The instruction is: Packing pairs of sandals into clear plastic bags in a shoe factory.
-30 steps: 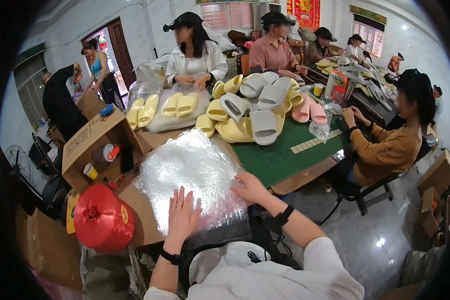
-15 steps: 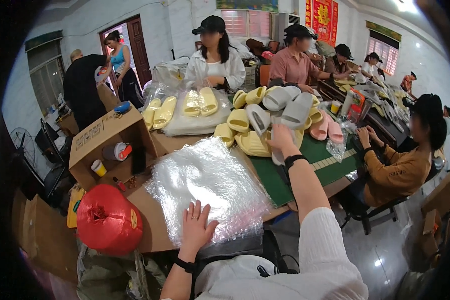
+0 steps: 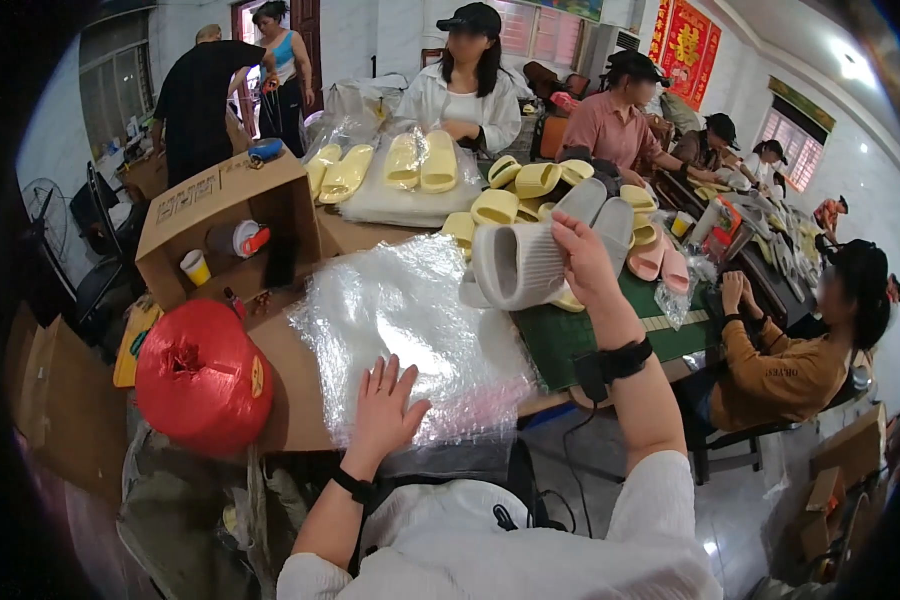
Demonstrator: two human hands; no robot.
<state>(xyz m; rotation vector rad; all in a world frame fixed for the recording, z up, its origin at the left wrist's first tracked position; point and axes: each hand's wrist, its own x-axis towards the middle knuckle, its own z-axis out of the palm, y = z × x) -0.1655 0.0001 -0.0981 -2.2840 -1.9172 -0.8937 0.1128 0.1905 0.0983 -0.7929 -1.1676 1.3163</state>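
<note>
My left hand [image 3: 385, 408] lies flat with fingers spread on a stack of clear plastic bags [image 3: 395, 315] in front of me. In my right hand [image 3: 587, 262] is a grey slide slipper [image 3: 518, 262], gripped by its ribbed strap and raised over the right edge of the stack. A second grey sole edge seems to show behind it; I cannot tell whether it belongs to a pair. Beyond lies a heap of yellow slippers [image 3: 537, 180] with another grey slipper [image 3: 618, 228] in it. Pink slippers [image 3: 647, 258] sit to the right of the heap.
A big red roll of plastic twine [image 3: 202, 385] stands at the left edge. Behind it, an open cardboard box [image 3: 225, 205] holds a yellow cup [image 3: 195, 267]. Bagged yellow slippers [image 3: 420, 163] lie at the back. Co-workers sit across and to the right [image 3: 785, 350].
My right hand has lifted the grey slipper from the heap and brought it left and nearer. My left hand stays flat on the bags. The whole view has shifted slightly.
</note>
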